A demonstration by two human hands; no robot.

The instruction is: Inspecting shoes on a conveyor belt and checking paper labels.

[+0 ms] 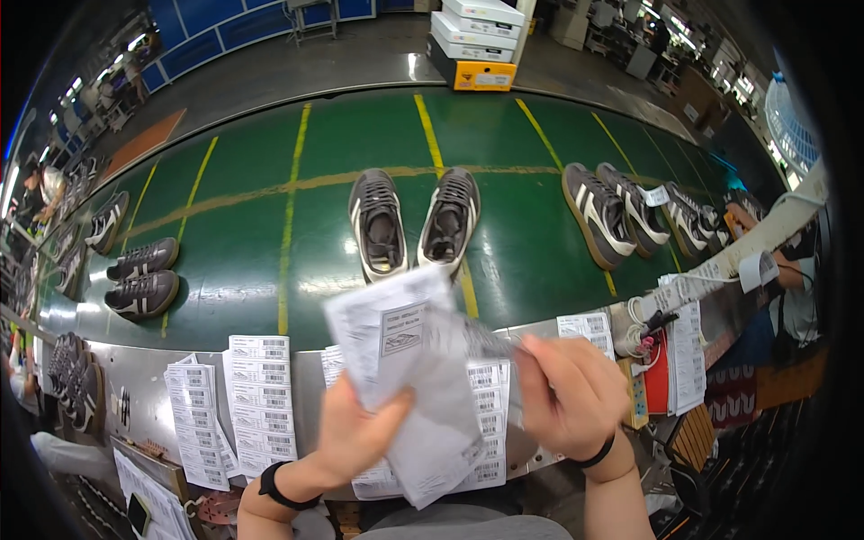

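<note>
My left hand (360,436) is closed around a wad of white printed paper sheets (396,360), its thumb lying across the front. These sheets are tilted over the metal ledge, and their top edge overlaps the toes of nothing but the lower ends of two shoes. Between the paper and my right hand (576,396) stretches a thin, greyish sheet (490,340), smeared by motion. My right fingers pinch its end. Just beyond, a pair of dark grey sneakers with white stripes, the left shoe (378,225) and the right shoe (450,220), stands on the green conveyor belt (243,234).
More sneakers stand on the belt at left (144,274) and right (598,216). Printed label sheets (261,396) lie along the metal ledge (310,360). Shoe boxes (477,45) are stacked beyond the belt. A white post with cables (720,261) rises at right.
</note>
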